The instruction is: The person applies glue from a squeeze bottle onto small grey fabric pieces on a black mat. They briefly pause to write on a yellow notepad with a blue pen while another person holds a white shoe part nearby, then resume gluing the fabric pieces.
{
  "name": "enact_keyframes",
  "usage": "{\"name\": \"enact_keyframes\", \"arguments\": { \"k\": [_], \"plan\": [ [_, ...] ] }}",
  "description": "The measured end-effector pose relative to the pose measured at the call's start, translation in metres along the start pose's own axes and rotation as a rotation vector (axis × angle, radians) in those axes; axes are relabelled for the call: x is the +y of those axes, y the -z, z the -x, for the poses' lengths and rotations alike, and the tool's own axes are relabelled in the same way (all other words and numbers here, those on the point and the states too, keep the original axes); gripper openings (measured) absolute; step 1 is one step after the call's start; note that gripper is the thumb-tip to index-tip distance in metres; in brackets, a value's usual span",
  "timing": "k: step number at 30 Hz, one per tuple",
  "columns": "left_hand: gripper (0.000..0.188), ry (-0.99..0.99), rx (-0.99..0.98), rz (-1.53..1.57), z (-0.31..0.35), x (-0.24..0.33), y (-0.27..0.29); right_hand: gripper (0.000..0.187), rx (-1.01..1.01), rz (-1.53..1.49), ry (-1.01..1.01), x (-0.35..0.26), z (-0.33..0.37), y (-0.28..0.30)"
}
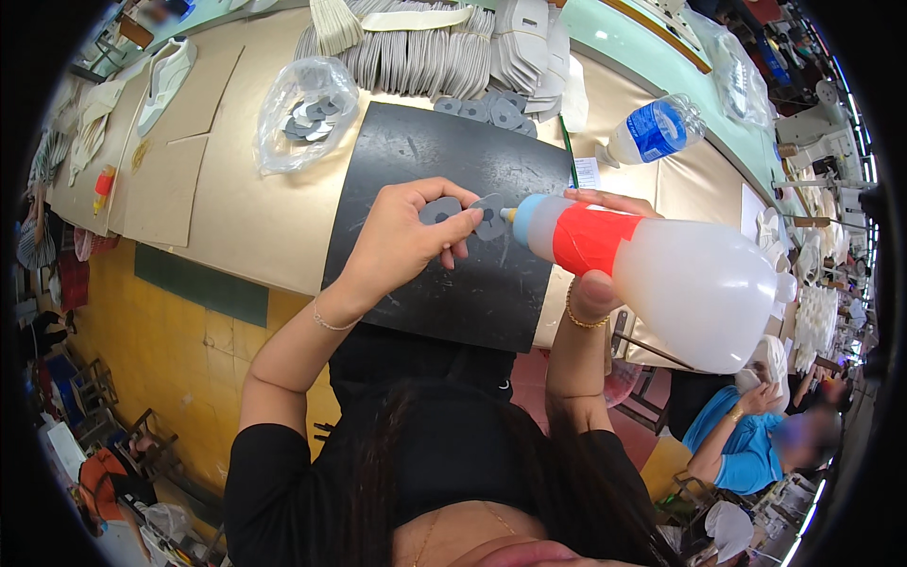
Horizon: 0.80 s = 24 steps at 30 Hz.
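Observation:
My left hand [404,227] is closed in a pinch on a small grey rounded piece [491,219] with a dark slot. A second grey piece [438,210] shows between its fingers and thumb; I cannot tell if it is held or lies on the mat. My right hand [597,291] wraps round a large translucent squeeze bottle [694,283] with a red band, tilted nearly flat. Its narrow nozzle points left, at the edge of the pinched piece. Below both hands lies a black mat [416,302], scratched and marked.
Several grey pieces [491,111] lie at the mat's far edge, before stacked pale parts [416,57]. A clear plastic bag [307,113] of pieces sits far left. On the right are a blue-labelled bottle [657,132] and a green pencil-like stick [569,151]. A person in blue [742,435] sits at right.

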<state>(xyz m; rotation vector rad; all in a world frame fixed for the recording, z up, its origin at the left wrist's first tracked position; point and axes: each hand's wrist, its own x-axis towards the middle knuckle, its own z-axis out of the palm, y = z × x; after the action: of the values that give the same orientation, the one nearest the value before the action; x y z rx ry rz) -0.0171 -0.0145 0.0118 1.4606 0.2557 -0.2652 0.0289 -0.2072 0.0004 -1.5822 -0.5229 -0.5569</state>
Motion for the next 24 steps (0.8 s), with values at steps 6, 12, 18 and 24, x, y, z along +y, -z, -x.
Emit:
{"name": "enact_keyframes", "arguments": {
  "k": [6, 12, 18, 24],
  "plan": [
    [0.016, -0.013, -0.010, 0.075, -0.003, -0.011, 0.006, 0.081, -0.038, -0.109, -0.010, 0.005, 0.004, 0.018],
    [0.018, -0.026, 0.017, 0.034, -0.001, -0.006, 0.002, 0.083, -0.110, -0.164, 0.031, 0.006, 0.010, 0.016],
    [0.018, -0.008, 0.004, 0.054, -0.001, -0.002, 0.000, 0.089, -0.163, 0.013, 0.075, 0.000, 0.012, 0.012],
    [0.016, -0.048, 0.000, 0.109, -0.002, -0.008, 0.002, 0.091, -0.133, -0.001, 0.095, -0.007, 0.009, 0.018]
  ]
}}
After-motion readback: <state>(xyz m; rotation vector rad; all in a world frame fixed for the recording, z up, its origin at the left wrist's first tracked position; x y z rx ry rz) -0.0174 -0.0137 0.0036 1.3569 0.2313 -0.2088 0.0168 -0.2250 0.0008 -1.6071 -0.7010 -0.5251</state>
